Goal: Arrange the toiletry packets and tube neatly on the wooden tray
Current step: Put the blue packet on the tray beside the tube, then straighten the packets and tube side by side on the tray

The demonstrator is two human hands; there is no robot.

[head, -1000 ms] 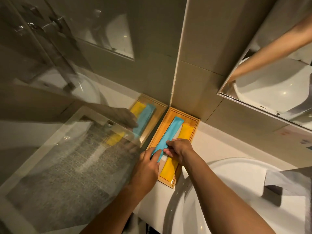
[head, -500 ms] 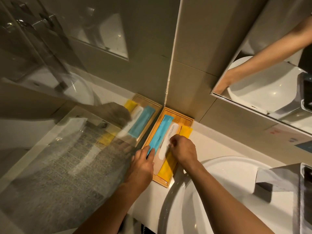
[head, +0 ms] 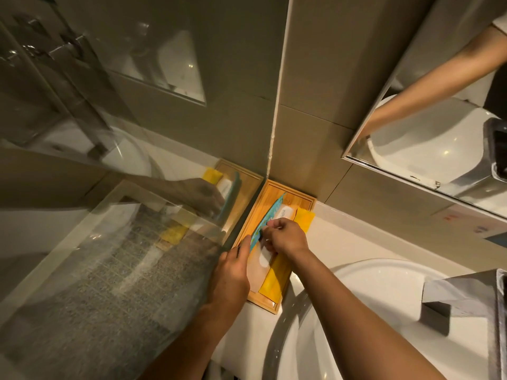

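Note:
A wooden tray [head: 274, 190] sits on the counter in the corner between the tiled wall and a glass panel. On it lie a white tube [head: 282, 212], a long yellow packet [head: 274, 281] whose far end [head: 304, 218] sticks out over the tray's right edge, and a pale packet [head: 255, 272]. A long blue packet [head: 270, 215] stands tilted on its edge along the tray's left half. My left hand [head: 233, 272] pinches its near end. My right hand [head: 285, 237] holds it near the middle, over the tube.
A white basin [head: 384, 311] lies right of the tray, close to its near corner. The glass panel [head: 123, 242] on the left reflects the tray and a hand. A mirror [head: 439, 133] hangs on the right wall. A grey box [head: 466, 305] stands at the far right.
The blue packet lay flat on the tray's left side; now both hands have tipped it up onto its edge. My right hand shifted from the tube onto the packet.

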